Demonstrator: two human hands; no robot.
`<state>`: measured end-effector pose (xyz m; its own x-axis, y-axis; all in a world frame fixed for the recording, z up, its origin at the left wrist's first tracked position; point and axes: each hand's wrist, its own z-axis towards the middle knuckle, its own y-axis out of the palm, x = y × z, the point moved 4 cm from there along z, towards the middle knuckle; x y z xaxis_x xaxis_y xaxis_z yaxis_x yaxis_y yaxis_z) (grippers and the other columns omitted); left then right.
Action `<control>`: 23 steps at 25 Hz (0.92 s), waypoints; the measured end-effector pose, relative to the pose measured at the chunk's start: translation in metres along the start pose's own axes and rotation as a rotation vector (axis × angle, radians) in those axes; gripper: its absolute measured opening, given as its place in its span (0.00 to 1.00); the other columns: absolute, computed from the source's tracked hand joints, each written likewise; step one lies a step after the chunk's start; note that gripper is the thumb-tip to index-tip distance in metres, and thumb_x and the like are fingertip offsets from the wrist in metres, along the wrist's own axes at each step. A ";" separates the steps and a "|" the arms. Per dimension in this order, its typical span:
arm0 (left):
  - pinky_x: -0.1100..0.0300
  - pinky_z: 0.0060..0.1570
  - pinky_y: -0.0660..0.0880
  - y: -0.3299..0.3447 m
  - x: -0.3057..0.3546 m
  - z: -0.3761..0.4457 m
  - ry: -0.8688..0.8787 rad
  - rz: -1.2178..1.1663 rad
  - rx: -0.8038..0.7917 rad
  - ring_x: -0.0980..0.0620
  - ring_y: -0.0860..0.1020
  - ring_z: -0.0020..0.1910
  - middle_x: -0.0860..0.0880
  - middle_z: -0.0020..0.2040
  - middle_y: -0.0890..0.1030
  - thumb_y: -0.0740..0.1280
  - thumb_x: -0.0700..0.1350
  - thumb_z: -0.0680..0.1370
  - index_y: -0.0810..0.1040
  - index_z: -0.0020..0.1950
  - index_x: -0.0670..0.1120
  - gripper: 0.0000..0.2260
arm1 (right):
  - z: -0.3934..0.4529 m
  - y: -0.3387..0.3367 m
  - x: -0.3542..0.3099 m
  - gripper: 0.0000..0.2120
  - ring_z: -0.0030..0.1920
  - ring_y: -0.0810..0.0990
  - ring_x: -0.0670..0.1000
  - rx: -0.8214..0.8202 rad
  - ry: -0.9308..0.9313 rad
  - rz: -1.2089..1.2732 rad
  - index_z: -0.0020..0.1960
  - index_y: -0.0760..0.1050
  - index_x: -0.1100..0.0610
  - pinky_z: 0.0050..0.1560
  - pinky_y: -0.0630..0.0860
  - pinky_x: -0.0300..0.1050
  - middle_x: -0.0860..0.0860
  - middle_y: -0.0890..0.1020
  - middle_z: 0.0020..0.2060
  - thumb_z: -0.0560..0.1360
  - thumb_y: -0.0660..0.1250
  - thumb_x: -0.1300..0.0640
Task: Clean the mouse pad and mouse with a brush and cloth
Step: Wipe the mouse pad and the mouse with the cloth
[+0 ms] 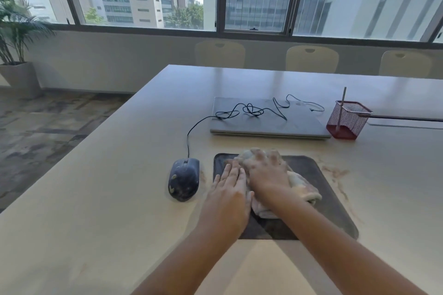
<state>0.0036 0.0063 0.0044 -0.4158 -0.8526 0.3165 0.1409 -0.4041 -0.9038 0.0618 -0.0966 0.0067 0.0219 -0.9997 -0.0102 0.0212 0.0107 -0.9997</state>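
Red mesh holder (pixel 348 120), right of centre, contains one upright stick-like item (pixel 341 109); whether it is the brush cannot be told. Mouse pad (pixel 328 189) lies lower centre on the table (pixel 96 199), long axis running left to right. Mouse (pixel 184 178) sits just left of the pad, apart from it, nose toward the top of the frame, cable trailing onto the closed laptop (pixel 266 118). Right hand (pixel 267 172), fingers spread, presses the crumpled cloth (pixel 303 188) on the pad. Left hand (pixel 227 193) lies flat, fingers together, on the pad's left edge. Bare tabletop lies left of the mouse.

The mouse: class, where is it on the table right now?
In the head view the mouse lies on the table just left of the mouse pad, off the pad, beside the left hand, its cable running back to the closed laptop.
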 end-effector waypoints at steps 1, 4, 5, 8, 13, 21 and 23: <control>0.58 0.74 0.43 0.008 0.003 0.006 -0.034 0.023 -0.035 0.51 0.43 0.76 0.45 0.77 0.45 0.49 0.51 0.82 0.46 0.76 0.43 0.26 | 0.001 0.002 0.003 0.19 0.69 0.55 0.61 -0.014 -0.009 0.015 0.70 0.58 0.34 0.66 0.57 0.64 0.47 0.55 0.73 0.79 0.50 0.43; 0.57 0.74 0.42 0.031 -0.001 0.010 -0.140 0.102 -0.133 0.49 0.43 0.76 0.43 0.77 0.45 0.44 0.52 0.82 0.43 0.75 0.41 0.26 | 0.001 0.004 0.011 0.20 0.71 0.54 0.60 -0.051 -0.040 0.043 0.71 0.54 0.33 0.68 0.56 0.66 0.46 0.51 0.75 0.79 0.49 0.42; 0.57 0.73 0.42 0.035 -0.003 0.008 -0.148 0.129 -0.138 0.49 0.43 0.76 0.43 0.77 0.45 0.43 0.53 0.81 0.43 0.75 0.41 0.26 | 0.000 0.004 0.011 0.21 0.71 0.54 0.60 -0.054 -0.043 0.042 0.71 0.54 0.33 0.68 0.57 0.65 0.46 0.51 0.75 0.79 0.50 0.43; 0.58 0.73 0.41 0.040 -0.004 0.008 -0.143 0.174 -0.137 0.50 0.43 0.76 0.44 0.77 0.46 0.42 0.54 0.81 0.44 0.76 0.42 0.27 | 0.001 0.004 0.010 0.23 0.71 0.55 0.60 -0.048 -0.041 0.040 0.71 0.55 0.33 0.67 0.59 0.63 0.47 0.51 0.75 0.79 0.54 0.49; 0.58 0.72 0.39 0.039 -0.002 0.008 -0.141 0.185 -0.142 0.50 0.42 0.76 0.43 0.77 0.43 0.44 0.54 0.81 0.43 0.76 0.41 0.27 | 0.004 0.001 0.064 0.22 0.69 0.59 0.58 -0.013 0.041 0.014 0.69 0.59 0.31 0.66 0.64 0.57 0.46 0.55 0.75 0.81 0.51 0.53; 0.57 0.72 0.40 0.039 -0.002 0.006 -0.146 0.176 -0.126 0.50 0.43 0.76 0.44 0.77 0.43 0.45 0.52 0.81 0.43 0.76 0.41 0.27 | 0.004 -0.022 0.086 0.18 0.64 0.62 0.60 0.060 0.218 -0.200 0.64 0.68 0.38 0.65 0.61 0.58 0.53 0.63 0.67 0.79 0.51 0.54; 0.58 0.72 0.39 0.040 -0.002 0.006 -0.142 0.185 -0.127 0.50 0.43 0.76 0.44 0.77 0.43 0.45 0.52 0.81 0.43 0.75 0.42 0.26 | -0.011 -0.007 0.054 0.18 0.65 0.59 0.61 0.116 0.034 -0.172 0.66 0.65 0.36 0.63 0.58 0.59 0.52 0.60 0.69 0.79 0.52 0.52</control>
<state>0.0160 -0.0101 -0.0308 -0.2616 -0.9498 0.1715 0.0851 -0.1997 -0.9761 0.0519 -0.1509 0.0128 -0.0257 -0.9872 0.1573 0.1369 -0.1594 -0.9777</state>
